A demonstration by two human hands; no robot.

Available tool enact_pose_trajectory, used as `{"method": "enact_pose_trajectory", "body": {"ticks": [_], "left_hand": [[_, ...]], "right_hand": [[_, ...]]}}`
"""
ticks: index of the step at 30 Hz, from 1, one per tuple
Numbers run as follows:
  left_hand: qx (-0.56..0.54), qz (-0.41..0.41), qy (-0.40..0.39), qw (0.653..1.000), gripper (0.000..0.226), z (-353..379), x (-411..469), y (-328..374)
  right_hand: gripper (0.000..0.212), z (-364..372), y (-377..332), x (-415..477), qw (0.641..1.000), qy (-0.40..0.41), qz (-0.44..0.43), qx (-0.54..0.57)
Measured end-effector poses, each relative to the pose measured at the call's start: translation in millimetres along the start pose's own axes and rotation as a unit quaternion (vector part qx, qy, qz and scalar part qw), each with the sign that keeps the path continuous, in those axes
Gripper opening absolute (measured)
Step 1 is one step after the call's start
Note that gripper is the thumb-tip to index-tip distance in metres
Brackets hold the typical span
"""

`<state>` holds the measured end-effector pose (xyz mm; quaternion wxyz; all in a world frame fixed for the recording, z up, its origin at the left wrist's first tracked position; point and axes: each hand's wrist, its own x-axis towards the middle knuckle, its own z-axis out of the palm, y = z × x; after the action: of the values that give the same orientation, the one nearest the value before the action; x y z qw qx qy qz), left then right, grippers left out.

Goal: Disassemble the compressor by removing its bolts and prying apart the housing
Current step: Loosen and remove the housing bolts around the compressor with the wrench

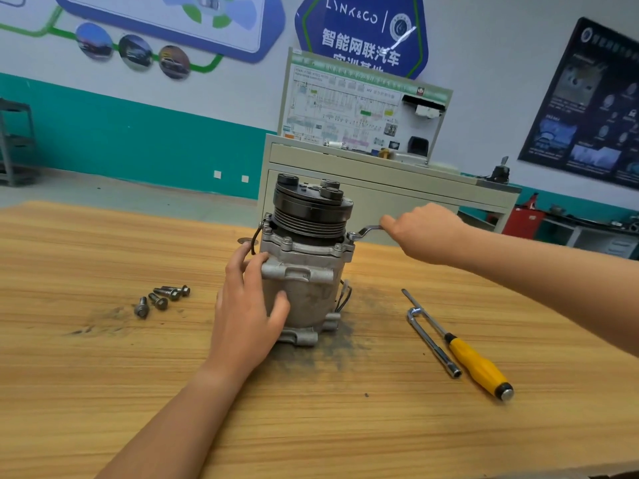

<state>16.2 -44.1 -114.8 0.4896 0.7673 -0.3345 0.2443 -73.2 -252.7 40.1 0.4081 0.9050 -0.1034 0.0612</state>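
Fingers (238, 267) of my left hand (247, 305) are curled round the near side of the compressor (307, 288), steadying it where it stands upright at mid-desk. To my near right, a yellow-handled screwdriver (480, 366) and an L-shaped socket bar (434, 340) lie just beside each other on the desk (103, 392), neither one held. From that I judge that prying has not begun.

Four loose bolts (162, 297) lie left of the unit, which counts as work done. At least three bolts (287, 240) are seated in the upper flange, and the housing halves show no gap. My right hand (420, 233) grips the handle of a flat wrench (368, 231), whose head sits on the bolt at the flange's right corner. In my assessment, bolt removal is partly complete, and separating the housing is outstanding.

Dark grime (332, 347) is spread around the base. The black pulley (311, 209) overhangs the flange and may limit wrench swing. A black wire loop (255, 240) hangs at the flange's left corner. Beyond the desk stands a grey cabinet (397, 191) carrying a diagram board (345, 112).
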Motion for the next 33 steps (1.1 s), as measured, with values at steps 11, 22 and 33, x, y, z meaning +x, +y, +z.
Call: {"method": "enact_pose_trajectory", "body": {"ticks": [11,22,33], "left_hand": [[-0.026,-0.032,0.001,0.999,0.056,5.2,-1.5,-1.3],[-0.014,-0.020,-0.002,1.000,0.057,4.4,0.1,-1.5],[-0.025,-0.027,0.003,0.999,0.053,2.3,1.2,-4.9]], "right_hand": [[0.019,31.9,-26.1,33.5,0.939,0.274,0.087,0.189],[0.020,-2.9,-24.6,-49.9,0.961,0.055,0.126,0.239],[0.016,-37.1,-35.3,-33.2,0.997,-0.050,0.052,0.011]]}}
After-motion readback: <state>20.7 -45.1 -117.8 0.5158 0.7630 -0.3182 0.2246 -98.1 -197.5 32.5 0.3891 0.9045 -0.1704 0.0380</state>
